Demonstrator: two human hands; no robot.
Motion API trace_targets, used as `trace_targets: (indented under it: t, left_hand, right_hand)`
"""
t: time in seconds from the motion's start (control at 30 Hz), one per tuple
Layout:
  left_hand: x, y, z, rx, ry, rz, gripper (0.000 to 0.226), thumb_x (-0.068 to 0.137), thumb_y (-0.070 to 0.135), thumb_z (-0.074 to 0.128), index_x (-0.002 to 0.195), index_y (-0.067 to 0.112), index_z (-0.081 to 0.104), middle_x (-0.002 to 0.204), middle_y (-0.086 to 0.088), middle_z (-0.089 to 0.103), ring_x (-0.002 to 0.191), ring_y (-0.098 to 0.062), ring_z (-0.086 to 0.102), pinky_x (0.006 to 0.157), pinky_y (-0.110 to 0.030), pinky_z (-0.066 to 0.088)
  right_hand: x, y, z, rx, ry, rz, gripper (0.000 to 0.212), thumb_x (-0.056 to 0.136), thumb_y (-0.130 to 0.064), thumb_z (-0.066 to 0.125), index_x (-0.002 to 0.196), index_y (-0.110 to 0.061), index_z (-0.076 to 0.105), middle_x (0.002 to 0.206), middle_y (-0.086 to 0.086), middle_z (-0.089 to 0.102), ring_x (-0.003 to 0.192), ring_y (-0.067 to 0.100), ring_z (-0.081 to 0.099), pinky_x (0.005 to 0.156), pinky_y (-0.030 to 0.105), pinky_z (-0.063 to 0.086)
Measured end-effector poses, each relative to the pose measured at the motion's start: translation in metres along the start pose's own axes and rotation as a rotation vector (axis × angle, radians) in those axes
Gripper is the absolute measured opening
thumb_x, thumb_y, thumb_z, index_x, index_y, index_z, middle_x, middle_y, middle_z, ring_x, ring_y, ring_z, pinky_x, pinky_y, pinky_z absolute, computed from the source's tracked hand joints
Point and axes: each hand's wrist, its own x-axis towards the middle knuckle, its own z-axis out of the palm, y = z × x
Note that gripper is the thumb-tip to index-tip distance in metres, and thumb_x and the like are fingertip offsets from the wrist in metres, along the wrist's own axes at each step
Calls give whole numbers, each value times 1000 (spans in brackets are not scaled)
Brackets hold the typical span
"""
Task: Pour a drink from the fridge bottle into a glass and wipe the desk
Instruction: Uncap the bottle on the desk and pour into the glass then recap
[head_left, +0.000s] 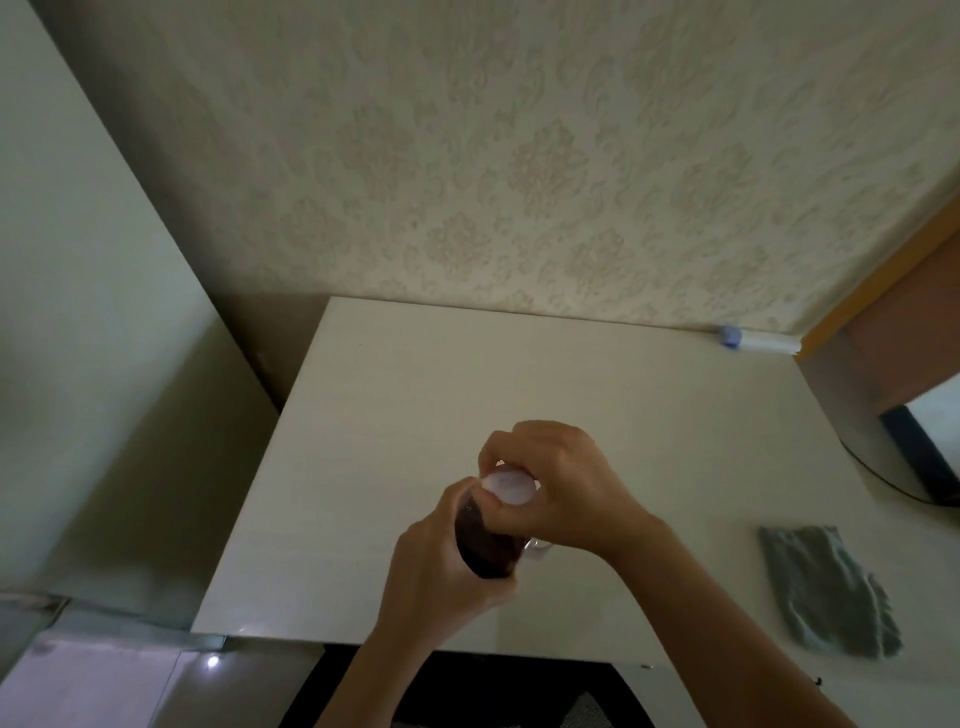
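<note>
Dark liquid filled the bottle (485, 545), gripped around its body by my left hand (441, 566) above the tabletop (415, 395). My right hand (561, 483) pinched its cap (509, 486); best twisted while held steady.

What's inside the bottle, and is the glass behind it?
The bottle holds dark liquid. The right hand covers its pale cap; the left hand grips the body. A clear glass rim peeks out behind, mostly hidden.
</note>
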Motion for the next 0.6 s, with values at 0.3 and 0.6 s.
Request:
trace_targets:
  t: [0.3,0.6]
  left_hand:
    - [8,2,-2,113,82,32,72,54,54,71,119,39,43,89,21,64,76,-3,63,64,-19,53]
    - [10,-8,-7,98,7,66,76,51,53,72,119,45,38,92,22,64,79,-4,63,67,-21,54]
  right_hand:
    - [14,-10,0,-279,-100,438,40,83,-65,36,89,-26,47,60,-8,56,52,10,52,55,26,41]
    - [9,9,-3,-78,-198,107,24,81,-45,41,95,-25,37,49,-7,40,43,10,35,45,19,29]
